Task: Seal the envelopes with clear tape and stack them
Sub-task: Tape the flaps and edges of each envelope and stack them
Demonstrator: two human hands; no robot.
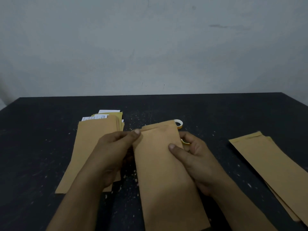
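Two bare forearms are seen, each ending in a bare hand: the left hand (115,145) and the right hand (191,152). No sleeves are worn within view. Short, trimmed nails are shown on both thumbs, and the knuckles are faintly creased.

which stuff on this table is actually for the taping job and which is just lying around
For the job:
- envelope held in the left hand and right hand
- pile of envelopes with white papers sticking out, on the left
- stack of envelopes, on the right
- tape roll behind the held envelope

Lying about:
- only pale specks on the black table
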